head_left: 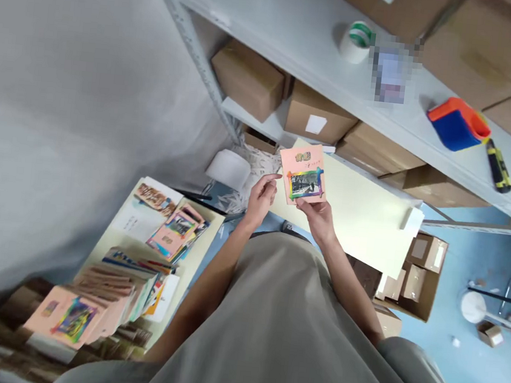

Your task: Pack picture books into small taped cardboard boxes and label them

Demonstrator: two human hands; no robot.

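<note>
1. Right hand (pixel 318 221): fingers gripping the lower edge of a pink booklet (pixel 308 160), thumb on its front face.
2. Booklet: held up over one end of the pale bench (pixel 363 206), its front, bearing a rainbow-framed picture, facing the wearer.
3. Left hand (pixel 260 203): fingers partly open, index extended to the booklet's left edge, the others loosely curled; contact cannot be determined.
4. Side bench (pixel 203 222), to the left: carries a row of upright booklets (pixel 106 282) and a small pile of booklets (pixel 172 237) lying flat.
5. Shelf (pixel 294 34), ahead: tape roll (pixel 357 42) and yellow-and-black cutter (pixel 498 167) on top.
</note>
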